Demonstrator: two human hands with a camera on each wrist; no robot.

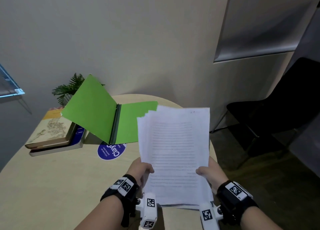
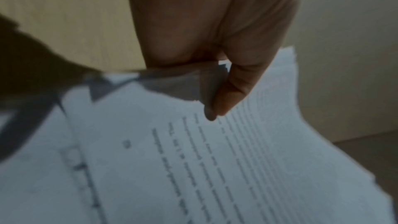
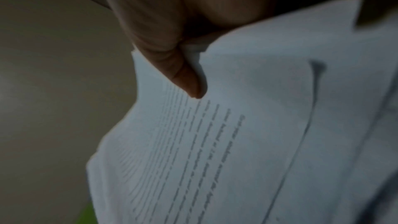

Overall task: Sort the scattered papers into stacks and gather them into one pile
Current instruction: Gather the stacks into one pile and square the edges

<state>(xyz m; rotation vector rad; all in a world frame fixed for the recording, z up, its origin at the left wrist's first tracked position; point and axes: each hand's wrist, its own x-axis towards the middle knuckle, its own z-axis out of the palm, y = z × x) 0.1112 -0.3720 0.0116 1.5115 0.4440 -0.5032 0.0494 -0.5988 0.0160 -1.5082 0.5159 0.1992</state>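
A stack of white printed papers (image 1: 174, 151) is held upright over the near right part of the table, its top corners fanned unevenly. My left hand (image 1: 141, 169) grips the stack's left edge, thumb on the front sheet. My right hand (image 1: 210, 171) grips the right edge the same way. In the left wrist view the left thumb (image 2: 232, 91) presses on the papers (image 2: 237, 159). The right wrist view shows my right thumb (image 3: 183, 74) pinching the sheets (image 3: 237, 142). The fingers behind the stack are hidden.
An open green folder (image 1: 107, 115) stands behind the papers on the beige round table (image 1: 60, 177). Two stacked books (image 1: 52, 134) lie at the left, a blue round sticker (image 1: 111, 151) is near the folder, a potted plant (image 1: 69, 89) behind. A dark chair (image 1: 277, 108) stands at the right.
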